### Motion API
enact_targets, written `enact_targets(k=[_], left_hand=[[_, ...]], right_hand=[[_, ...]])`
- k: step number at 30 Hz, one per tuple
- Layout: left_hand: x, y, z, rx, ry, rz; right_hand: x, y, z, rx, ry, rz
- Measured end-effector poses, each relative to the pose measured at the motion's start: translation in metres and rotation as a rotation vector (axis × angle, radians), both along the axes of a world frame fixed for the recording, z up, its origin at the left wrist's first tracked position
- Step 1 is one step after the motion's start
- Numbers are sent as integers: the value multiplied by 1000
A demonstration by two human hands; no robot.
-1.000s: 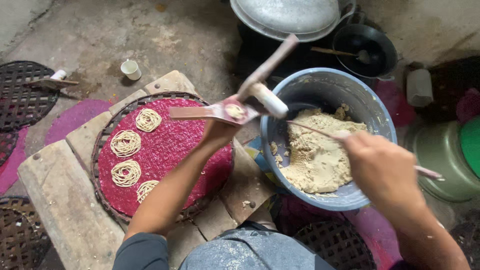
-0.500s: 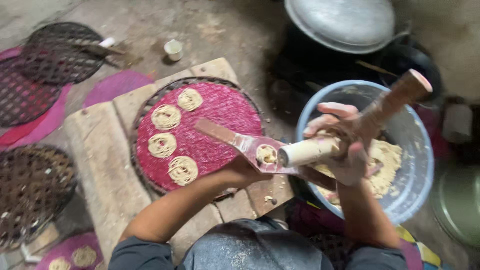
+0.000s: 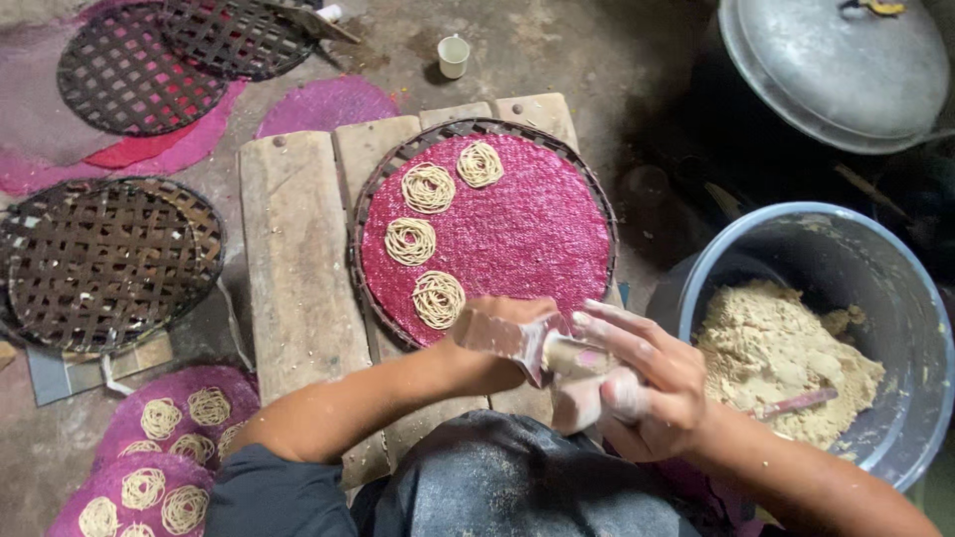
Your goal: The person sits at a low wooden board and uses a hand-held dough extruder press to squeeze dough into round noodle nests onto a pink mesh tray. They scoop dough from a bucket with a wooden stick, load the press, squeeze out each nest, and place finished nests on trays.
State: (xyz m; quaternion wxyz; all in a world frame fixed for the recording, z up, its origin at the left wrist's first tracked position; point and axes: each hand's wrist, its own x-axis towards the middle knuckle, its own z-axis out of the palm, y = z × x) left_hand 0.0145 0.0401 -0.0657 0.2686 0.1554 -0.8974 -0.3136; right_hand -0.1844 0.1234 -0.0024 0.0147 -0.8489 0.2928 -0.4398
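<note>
Magenta cloth with a fine, grainy weave covers a round woven tray (image 3: 370, 199), and this tray lies on rough wooden planks (image 3: 293, 259) that are pale and worn at the edges. On the cloth there are four noodle coils (image 3: 428, 187), thin cream-coloured strands wound into flat round nests, set in a curved row on the left part.

At the near edge of the tray, both hands close around a wooden press (image 3: 517, 338). It has a flat, dusty paddle part and a rounded cylinder part. The left hand (image 3: 497, 343) is curled under the paddle with the fingers wrapped tight, so the grip is firm and not spread. The right hand (image 3: 647, 388) is pressed over the cylinder, with its fingers stretched a little along it and white with flour; it also clasps the tool, not loose. The press is held just above the tray edge, close to the lowest coil.

To the right stands a blue-grey plastic bucket (image 3: 925, 328) with smooth walls, holding crumbly beige dough (image 3: 776, 358) and a thin stick (image 3: 796, 403) lying in it. Behind it a dull metal lid (image 3: 836, 70), round and slightly domed, sits on a dark pot.

Around is a grey concrete floor. Dark lattice trays (image 3: 109, 259) of woven strips lie at the left, more magenta cloths with coils (image 3: 149, 467) are at the lower left, and a small cup (image 3: 454, 55) stands near the planks' far end.
</note>
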Motion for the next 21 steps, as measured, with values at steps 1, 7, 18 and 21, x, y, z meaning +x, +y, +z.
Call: enact_targets(k=[1,7,18,21], left_hand=[[1,3,-1,21,-26,14],[-5,-17,-13,134,-348,-106],[32,-116,-13,817,905,-806],[27,-117,-35,1136,1247,-775]], right_hand=[[2,0,-4,48,-19,22],[-9,-7,-36,253,-42,-12],[-88,-55,-61,1870,-391,562],[-73,-75,-54,2016,-346,551]])
